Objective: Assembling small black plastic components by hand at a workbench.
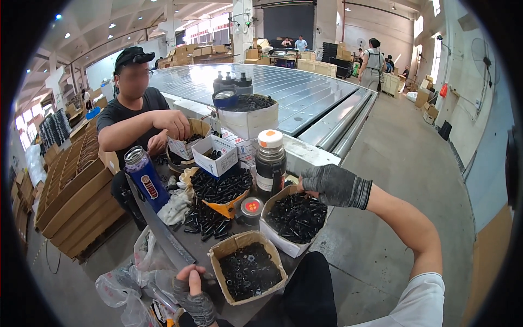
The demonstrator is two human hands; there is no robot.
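My right hand (336, 187), in a grey fingerless glove, is closed at the far right rim of a white cardboard box (287, 249) filled with short black cylindrical parts (297, 218). Its fingertips are partly hidden at that rim. My left hand (193, 297), gloved the same way, is low at the near side of the table with thumb and fingers drawn together. What it holds, if anything, I cannot make out. Beside it, to the right, stands an open cardboard box (218, 256) of small dark rings and washers (250, 272).
A co-worker (133, 103) across the table reaches into a small box (182, 147). Between us are a dark flask (271, 163), a blue bottle (148, 182), a round lidded tin (251, 210) and a heap of black parts (222, 185). Plastic bags (122, 289) lie at lower left.
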